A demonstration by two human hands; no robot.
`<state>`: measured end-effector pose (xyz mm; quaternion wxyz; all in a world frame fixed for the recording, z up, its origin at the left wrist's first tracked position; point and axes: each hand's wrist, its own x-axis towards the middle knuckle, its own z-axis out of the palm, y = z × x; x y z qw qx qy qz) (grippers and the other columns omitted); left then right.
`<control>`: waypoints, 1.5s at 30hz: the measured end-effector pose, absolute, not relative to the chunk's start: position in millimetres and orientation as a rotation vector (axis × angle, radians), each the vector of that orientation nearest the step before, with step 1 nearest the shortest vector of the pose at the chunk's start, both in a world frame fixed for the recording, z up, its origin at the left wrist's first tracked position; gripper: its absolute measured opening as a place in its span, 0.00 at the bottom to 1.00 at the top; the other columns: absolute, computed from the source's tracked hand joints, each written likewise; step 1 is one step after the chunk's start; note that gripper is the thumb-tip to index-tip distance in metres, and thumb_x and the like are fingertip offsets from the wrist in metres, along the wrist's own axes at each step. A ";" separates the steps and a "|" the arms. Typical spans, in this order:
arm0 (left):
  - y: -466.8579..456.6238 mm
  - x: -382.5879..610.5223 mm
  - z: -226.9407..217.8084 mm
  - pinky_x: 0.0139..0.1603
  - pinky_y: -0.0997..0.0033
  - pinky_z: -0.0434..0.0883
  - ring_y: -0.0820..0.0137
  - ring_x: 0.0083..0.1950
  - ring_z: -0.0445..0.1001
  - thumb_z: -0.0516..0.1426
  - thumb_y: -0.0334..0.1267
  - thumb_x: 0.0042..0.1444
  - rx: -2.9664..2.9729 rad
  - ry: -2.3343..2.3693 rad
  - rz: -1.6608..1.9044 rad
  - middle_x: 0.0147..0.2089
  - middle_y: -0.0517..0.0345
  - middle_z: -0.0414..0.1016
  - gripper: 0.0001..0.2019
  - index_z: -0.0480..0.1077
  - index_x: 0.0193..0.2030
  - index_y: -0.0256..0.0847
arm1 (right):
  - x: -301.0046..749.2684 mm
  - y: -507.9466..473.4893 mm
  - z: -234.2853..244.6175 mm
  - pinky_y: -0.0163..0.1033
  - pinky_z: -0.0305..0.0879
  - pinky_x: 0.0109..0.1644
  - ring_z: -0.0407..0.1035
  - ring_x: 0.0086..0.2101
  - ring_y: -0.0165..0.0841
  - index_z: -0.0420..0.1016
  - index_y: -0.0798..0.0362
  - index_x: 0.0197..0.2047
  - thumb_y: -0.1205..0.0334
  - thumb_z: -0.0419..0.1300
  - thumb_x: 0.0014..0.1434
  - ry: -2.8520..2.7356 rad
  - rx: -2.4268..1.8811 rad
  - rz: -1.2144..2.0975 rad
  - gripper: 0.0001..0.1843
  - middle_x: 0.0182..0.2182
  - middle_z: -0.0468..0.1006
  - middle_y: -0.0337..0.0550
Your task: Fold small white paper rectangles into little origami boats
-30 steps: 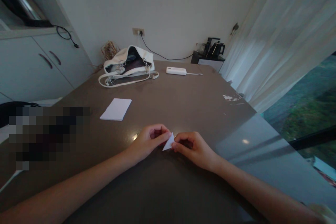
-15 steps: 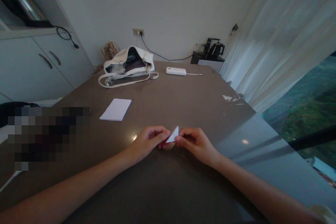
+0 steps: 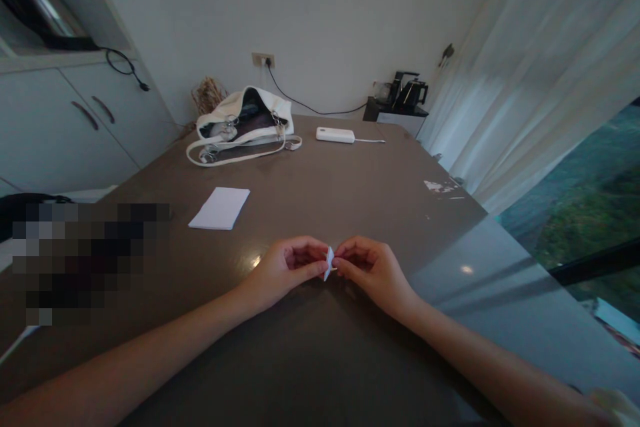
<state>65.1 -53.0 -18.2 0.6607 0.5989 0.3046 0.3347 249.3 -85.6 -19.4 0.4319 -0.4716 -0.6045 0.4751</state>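
Observation:
A small folded piece of white paper (image 3: 329,263) is held between both hands above the near middle of the table. My left hand (image 3: 295,263) pinches it from the left with thumb and fingers. From the right, my right hand (image 3: 371,267) grips it at the fingertips. The paper is turned nearly edge-on, so its folds are mostly hidden. Farther off to the left, a stack of white paper sheets (image 3: 220,208) lies flat on the brown table (image 3: 340,193).
A white handbag (image 3: 245,121) with its strap stands at the back left. Right of it lies a white power bank (image 3: 335,135) with a short cable. A coffee maker (image 3: 407,92) sits beyond the table's far edge. White curtains (image 3: 500,67) hang along the right.
The folded paper has turned from showing a triangular face to nearly edge-on. Both hands have shifted slightly with it; the other things stay put.

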 end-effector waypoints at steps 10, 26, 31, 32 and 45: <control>-60.0 67.2 -21.3 0.43 0.72 0.73 0.72 0.37 0.76 0.64 0.35 0.49 1.407 0.748 0.784 0.35 0.59 0.76 0.09 0.71 0.37 0.37 | 249.3 -89.3 -18.4 0.37 0.72 0.38 0.75 0.33 0.35 0.76 0.55 0.37 0.54 0.66 0.50 -1.568 -1.169 1.131 0.15 0.32 0.80 0.46; -60.1 67.7 -18.3 0.42 0.70 0.72 0.70 0.38 0.75 0.59 0.31 0.51 1.459 0.713 0.825 0.36 0.56 0.74 0.07 0.70 0.39 0.35 | 244.9 -91.2 -17.5 0.33 0.69 0.34 0.73 0.30 0.30 0.70 0.55 0.37 0.62 0.61 0.55 -1.581 -1.144 1.152 0.07 0.30 0.77 0.42; -57.1 66.6 -19.4 0.42 0.71 0.71 0.71 0.39 0.74 0.59 0.31 0.51 1.455 0.685 0.860 0.36 0.57 0.73 0.05 0.72 0.36 0.36 | 244.5 -87.5 -21.2 0.33 0.69 0.34 0.73 0.29 0.30 0.75 0.55 0.34 0.58 0.66 0.50 -1.439 -1.073 1.284 0.11 0.28 0.78 0.42; -56.4 66.0 -20.3 0.42 0.71 0.71 0.71 0.39 0.74 0.59 0.31 0.51 1.435 0.687 0.853 0.35 0.58 0.74 0.05 0.72 0.35 0.36 | 244.6 -86.8 -22.2 0.33 0.69 0.35 0.73 0.30 0.30 0.76 0.55 0.34 0.58 0.67 0.49 -1.401 -1.058 1.311 0.11 0.29 0.79 0.42; -56.4 66.1 -16.6 0.49 0.66 0.70 0.68 0.41 0.77 0.66 0.37 0.45 1.172 0.765 0.749 0.38 0.55 0.79 0.11 0.74 0.36 0.35 | 250.3 -81.3 -25.8 0.38 0.71 0.41 0.76 0.33 0.33 0.80 0.54 0.32 0.64 0.64 0.50 -1.402 -1.067 1.255 0.05 0.30 0.81 0.43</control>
